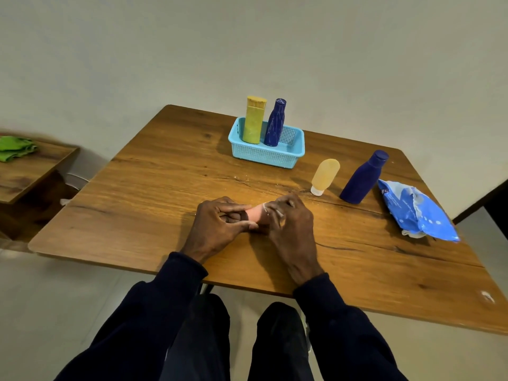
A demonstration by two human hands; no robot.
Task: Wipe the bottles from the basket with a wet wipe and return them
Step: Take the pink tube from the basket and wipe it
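A brown wooden bench (pixel 165 174) fills the middle of the frame, with a lower wooden side table (pixel 35 171) at the left edge carrying a crumpled green cloth (pixel 15 147). At the right of the frame a crinkled blue wet-wipe pack (pixel 412 210) lies flat on the bench. Above centre sits a light blue perforated plastic basket (pixel 264 156) holding two upright bottles side by side: a tall yellow flat-topped bottle (pixel 254 122) on the left and a slim dark blue bottle (pixel 275 125) on the right. Between basket and pack stand a second dark blue capped bottle (pixel 362 180) and, just left of it, a pale orange tube (pixel 324 176) on its white cap. At centre, low over the bench, the left grip (pixel 220 221) pinches one end of a small pink plastic bottle (pixel 254 213) lying sideways. The right grip (pixel 288 218) curls round its other end, pressing a thin white wipe (pixel 277 213) against it.
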